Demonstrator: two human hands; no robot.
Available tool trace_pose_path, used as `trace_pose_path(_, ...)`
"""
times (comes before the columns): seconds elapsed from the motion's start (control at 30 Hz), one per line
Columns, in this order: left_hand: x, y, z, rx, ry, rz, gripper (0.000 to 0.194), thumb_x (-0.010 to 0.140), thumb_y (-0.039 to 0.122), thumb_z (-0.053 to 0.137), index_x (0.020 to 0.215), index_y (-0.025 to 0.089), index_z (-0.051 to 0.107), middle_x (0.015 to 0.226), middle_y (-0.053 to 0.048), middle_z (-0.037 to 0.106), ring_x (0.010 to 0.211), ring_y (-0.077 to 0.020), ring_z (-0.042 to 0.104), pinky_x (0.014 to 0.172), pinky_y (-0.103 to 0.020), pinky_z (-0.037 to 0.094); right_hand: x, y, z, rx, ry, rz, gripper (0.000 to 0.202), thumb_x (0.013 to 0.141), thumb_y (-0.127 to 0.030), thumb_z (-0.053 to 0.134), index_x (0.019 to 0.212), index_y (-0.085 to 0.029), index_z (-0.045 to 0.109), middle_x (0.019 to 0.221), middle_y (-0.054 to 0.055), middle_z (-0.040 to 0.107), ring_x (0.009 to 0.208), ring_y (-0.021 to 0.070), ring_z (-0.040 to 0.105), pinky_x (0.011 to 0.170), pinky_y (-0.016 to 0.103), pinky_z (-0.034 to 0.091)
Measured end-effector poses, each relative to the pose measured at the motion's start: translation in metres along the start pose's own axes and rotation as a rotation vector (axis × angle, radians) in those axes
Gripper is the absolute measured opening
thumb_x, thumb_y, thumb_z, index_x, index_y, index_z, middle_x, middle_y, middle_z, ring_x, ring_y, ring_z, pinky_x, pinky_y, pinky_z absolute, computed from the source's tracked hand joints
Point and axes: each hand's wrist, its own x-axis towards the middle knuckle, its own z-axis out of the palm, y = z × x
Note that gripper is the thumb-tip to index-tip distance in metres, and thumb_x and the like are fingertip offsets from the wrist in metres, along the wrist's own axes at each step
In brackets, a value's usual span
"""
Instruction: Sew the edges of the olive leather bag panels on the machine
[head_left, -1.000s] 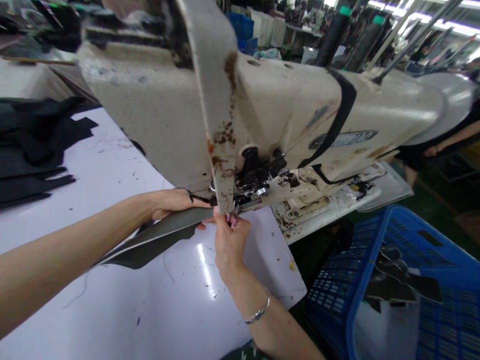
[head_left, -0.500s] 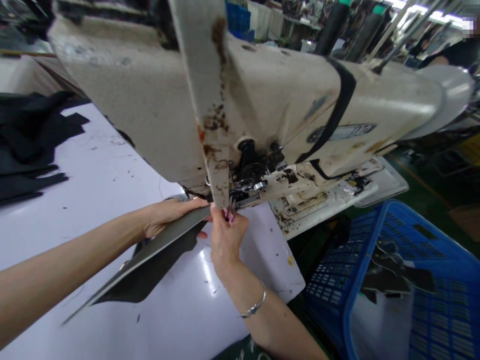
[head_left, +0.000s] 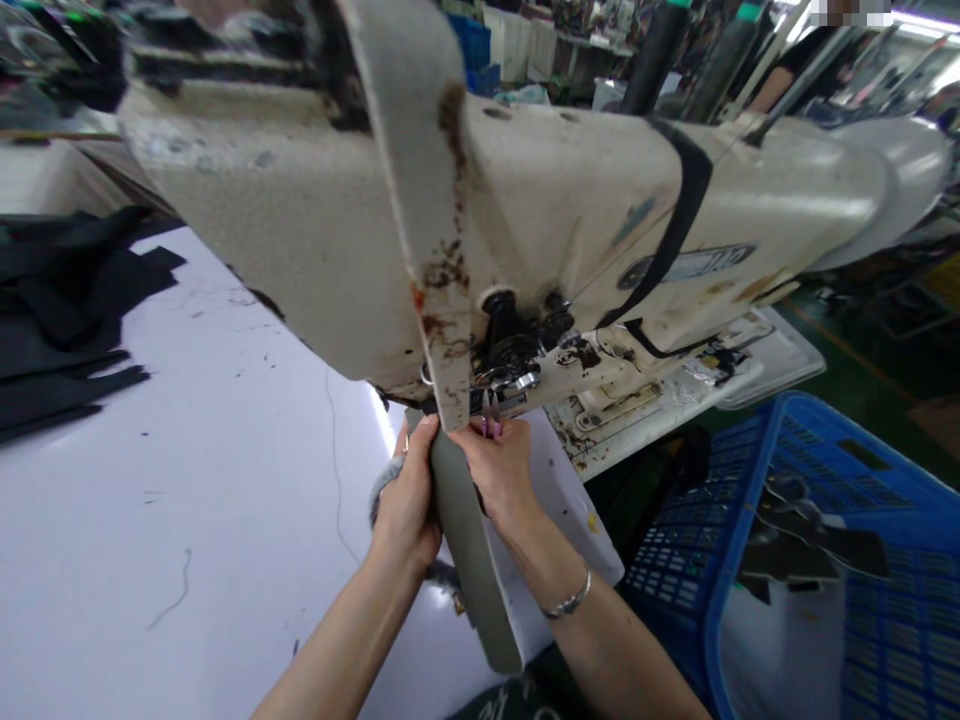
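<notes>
A long grey-green flat piece (head_left: 469, 560), perhaps fabric or leather, hangs toward me from under the head of a worn cream sewing machine (head_left: 315, 220). My left hand (head_left: 409, 500) grips its left edge, thumb on top. At its upper right edge my right hand (head_left: 499, 460) is closed, with small pink-handled scissors (head_left: 491, 425) tucked in the fingers, their tips pointing up. A fuzzy grey band (head_left: 384, 490) shows by my left hand. The machine's rusty front bar hides the needle area and part of my right fingertips.
Dark cut pieces (head_left: 67, 310) are heaped on the left of the white table (head_left: 247, 540), which carries loose threads and scraps. Low on the right stands a blue plastic basket (head_left: 720, 590) holding several dark pieces (head_left: 795, 540). A person's arm (head_left: 772, 90) shows behind the machine.
The grey-green piece has swung from pointing lower left to pointing down toward me. My left hand has moved right and lower along it; my right hand has shifted slightly right.
</notes>
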Motion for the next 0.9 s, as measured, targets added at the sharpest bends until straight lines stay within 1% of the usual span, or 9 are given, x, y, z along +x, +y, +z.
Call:
trace_pose_path(0.07,0.001,-0.005,0.005,-0.035,0.003,0.036,0.019,0.091,0.033,0.073,0.106,0.023,0.071,0.09,-0.002,0.076,0.074,-0.016,0.075,0.072,-0.024,0.063,0.003,-0.003,-0.006,-0.014,-0.048,-0.022,0.032,0.076,-0.038,0.07,0.054,-0.021,0.054,0.053,-0.002,0.053,0.054,0.0138,0.05,0.053,0.026,0.042)
trace_pose_path(0.13,0.001,-0.007,0.009,-0.067,0.009,0.073,0.015,0.087,0.031,0.075,0.099,0.024,0.068,0.089,0.002,0.075,0.077,-0.0144,0.073,0.075,-0.022,0.062,0.006,-0.006,-0.01,-0.035,-0.078,-0.03,0.032,0.075,-0.037,0.071,0.053,-0.02,0.054,0.054,-0.002,0.054,0.053,0.0131,0.049,0.053,0.026,0.042)
trace_pose_path(0.27,0.003,-0.007,0.013,-0.1,0.027,0.092,0.015,0.083,0.029,0.077,0.087,0.024,0.063,0.085,0.004,0.073,0.073,-0.0132,0.07,0.072,-0.021,0.06,0.009,-0.012,-0.014,-0.084,-0.076,-0.038,0.034,0.073,-0.035,0.075,0.051,-0.02,0.055,0.053,-0.004,0.054,0.052,0.0125,0.049,0.051,0.025,0.038)
trace_pose_path(0.4,0.007,-0.004,0.015,-0.107,0.045,0.109,0.018,0.079,0.026,0.079,0.083,0.022,0.062,0.081,0.004,0.072,0.068,-0.0128,0.068,0.072,-0.022,0.06,0.011,-0.011,-0.013,-0.066,-0.09,-0.071,0.027,0.074,-0.033,0.076,0.055,-0.02,0.063,0.059,-0.001,0.064,0.057,0.0158,0.059,0.055,0.026,0.044)
trace_pose_path(0.5,0.011,0.0,0.017,-0.103,0.049,0.103,0.016,0.079,0.022,0.078,0.086,0.022,0.064,0.082,0.003,0.072,0.068,-0.0124,0.069,0.072,-0.021,0.06,0.013,-0.008,-0.013,-0.041,-0.092,-0.094,0.02,0.074,-0.031,0.078,0.06,-0.02,0.069,0.067,0.001,0.072,0.066,0.019,0.066,0.061,0.027,0.049)
trace_pose_path(0.6,0.014,0.002,0.017,-0.118,0.04,0.114,0.018,0.081,0.019,0.075,0.096,0.023,0.067,0.084,0.004,0.073,0.065,-0.0103,0.067,0.074,-0.021,0.06,0.014,-0.006,-0.012,-0.06,-0.095,-0.09,0.015,0.075,-0.032,0.079,0.065,-0.021,0.074,0.068,0.002,0.075,0.072,0.0215,0.07,0.063,0.028,0.052)
trace_pose_path(0.73,0.017,0.001,0.015,-0.131,0.013,0.129,0.027,0.083,0.018,0.076,0.107,0.026,0.068,0.088,0.004,0.074,0.067,-0.01,0.068,0.075,-0.02,0.06,0.011,-0.006,-0.016,-0.093,-0.115,-0.064,0.019,0.077,-0.034,0.078,0.064,-0.02,0.075,0.065,0.002,0.074,0.063,0.0195,0.068,0.058,0.027,0.049)
trace_pose_path(0.83,0.02,-0.002,0.012,-0.124,-0.006,0.122,0.025,0.083,0.02,0.076,0.106,0.025,0.067,0.09,0.002,0.075,0.073,-0.0123,0.071,0.074,-0.022,0.061,0.006,-0.008,-0.03,-0.199,-0.188,-0.11,0.03,0.081,-0.036,0.078,0.057,-0.019,0.071,0.057,-0.001,0.068,0.053,0.0153,0.061,0.053,0.025,0.042)
trace_pose_path(0.9,0.021,-0.003,0.011,-0.116,-0.019,0.113,0.025,0.083,0.021,0.077,0.106,0.024,0.067,0.09,0.001,0.075,0.074,-0.0139,0.072,0.072,-0.023,0.061,0.003,-0.014,-0.047,-0.306,-0.208,-0.187,0.039,0.084,-0.039,0.076,0.052,-0.019,0.067,0.053,-0.001,0.065,0.05,0.0137,0.058,0.051,0.024,0.039)
